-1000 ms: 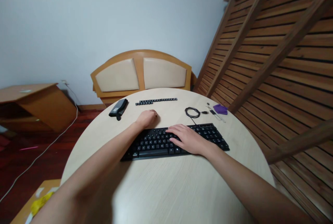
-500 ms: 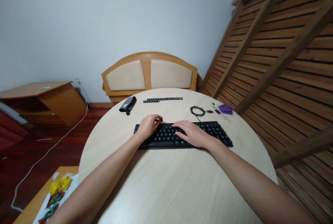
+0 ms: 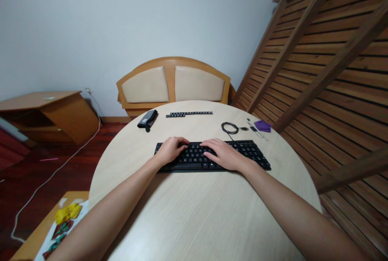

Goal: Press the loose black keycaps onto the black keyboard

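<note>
A black keyboard [image 3: 251,155] lies across the middle of a round pale wooden table [image 3: 197,212]. My left hand [image 3: 170,150] rests on the keyboard's left half with its fingers curled down onto the keys; whether they pinch anything is hidden. My right hand [image 3: 222,153] lies flat on the middle keys with its fingers stretched out and holds nothing. Beyond the keyboard, a row of loose black keycaps [image 3: 188,113] lies in a line near the table's far edge.
A dark pouch [image 3: 147,119] lies at the far left of the table, with a coiled black cable [image 3: 230,128], small tools [image 3: 254,129] and a purple cloth [image 3: 262,125] at the far right. A headboard [image 3: 172,83] and slatted bed frame [image 3: 327,71] lean behind.
My left hand has moved from the table behind the keyboard onto its left keys. The view has shifted, so the keyboard now sits squarer to me. My right hand stays on the keys.
</note>
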A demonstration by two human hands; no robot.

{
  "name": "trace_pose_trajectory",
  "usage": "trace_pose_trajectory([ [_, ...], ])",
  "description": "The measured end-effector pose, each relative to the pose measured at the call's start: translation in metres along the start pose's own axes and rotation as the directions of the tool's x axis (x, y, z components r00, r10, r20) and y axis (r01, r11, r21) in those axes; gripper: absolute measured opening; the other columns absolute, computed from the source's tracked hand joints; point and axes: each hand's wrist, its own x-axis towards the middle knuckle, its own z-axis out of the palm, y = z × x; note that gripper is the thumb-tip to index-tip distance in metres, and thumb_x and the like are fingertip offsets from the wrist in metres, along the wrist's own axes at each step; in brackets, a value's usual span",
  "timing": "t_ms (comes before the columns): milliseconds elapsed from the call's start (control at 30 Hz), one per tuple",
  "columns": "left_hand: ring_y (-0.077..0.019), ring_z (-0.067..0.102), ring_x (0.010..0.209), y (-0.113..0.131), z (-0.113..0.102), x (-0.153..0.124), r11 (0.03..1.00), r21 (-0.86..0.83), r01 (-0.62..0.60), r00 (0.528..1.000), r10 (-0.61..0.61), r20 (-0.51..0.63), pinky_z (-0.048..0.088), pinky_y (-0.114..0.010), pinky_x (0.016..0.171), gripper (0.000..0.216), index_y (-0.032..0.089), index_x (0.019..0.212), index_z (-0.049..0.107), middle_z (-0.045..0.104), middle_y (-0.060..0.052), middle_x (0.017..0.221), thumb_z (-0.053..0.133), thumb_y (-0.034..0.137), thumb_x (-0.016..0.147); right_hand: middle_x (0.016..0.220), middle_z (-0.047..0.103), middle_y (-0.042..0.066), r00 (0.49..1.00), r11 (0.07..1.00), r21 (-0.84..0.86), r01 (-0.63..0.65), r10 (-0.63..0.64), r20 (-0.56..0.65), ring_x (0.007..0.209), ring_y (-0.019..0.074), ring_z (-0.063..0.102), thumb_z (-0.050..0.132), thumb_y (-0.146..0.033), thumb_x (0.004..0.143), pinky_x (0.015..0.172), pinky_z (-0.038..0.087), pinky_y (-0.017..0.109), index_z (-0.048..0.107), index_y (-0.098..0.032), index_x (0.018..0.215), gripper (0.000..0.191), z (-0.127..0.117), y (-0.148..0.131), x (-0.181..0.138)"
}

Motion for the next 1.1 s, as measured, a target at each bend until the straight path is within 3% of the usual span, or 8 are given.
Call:
trace_pose_trajectory([
  [300, -0.0220, 0.070, 0.103, 0.0017, 0.0024, -0.0030, 1.000, -0.017, 0.015, 1.000, -0.015, 0.007, 0.052, -0.031, 0.095, 0.021, 0.022, 0.106, 0.074, 0.076, -0.002, 0.108, 0.062, 0.021, 0.088, 0.129, 0.064, 0.010, 1.000, 1.000, 0.021, 0.000, 0.000, -0.002, 0.119, 0.0253, 0.058, 0.052, -0.037, 0.098, 0.106, 0.045, 0.047, 0.060, -0.024, 0.129, 0.035, -0.0009, -0.0011, 0.0007],
  [1100, -0.0215, 0.069, 0.102, -0.0005, -0.0003, -0.0032, 0.990, 0.095, -0.099, 0.995, 0.096, 0.034, 0.052, -0.029, 0.092, 0.024, 0.024, 0.107, 0.076, 0.075, -0.003, 0.110, 0.057, 0.024, 0.093, 0.129, 0.065, 0.010, 1.000, 1.000, 0.013, 0.004, -0.004, -0.008, 0.120, 0.0256, 0.058, 0.053, -0.037, 0.097, 0.106, 0.045, 0.047, 0.060, -0.024, 0.129, 0.035, 0.0020, 0.0025, 0.0006],
])
